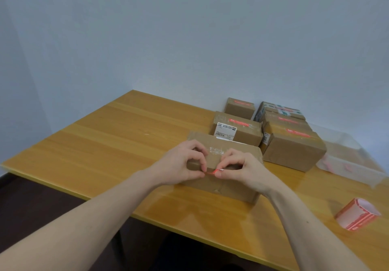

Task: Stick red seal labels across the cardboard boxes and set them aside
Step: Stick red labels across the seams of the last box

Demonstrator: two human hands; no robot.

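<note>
A plain cardboard box (pixel 223 184) sits on the wooden table (pixel 105 140) right in front of me. Above its near top edge, my left hand (pixel 181 163) and my right hand (pixel 242 169) meet. Between their fingertips they pinch a small red seal label (pixel 212 172) with a bit of white backing showing. The label is mostly hidden by my fingers. A roll of red seal labels (pixel 355 215) lies on the table at the near right.
Several cardboard boxes with red labels on top (pixel 237 132) (pixel 294 150) are grouped behind and to the right of the front box. A clear plastic tray (pixel 355 165) stands at the far right. The table's front edge runs diagonally below my forearms.
</note>
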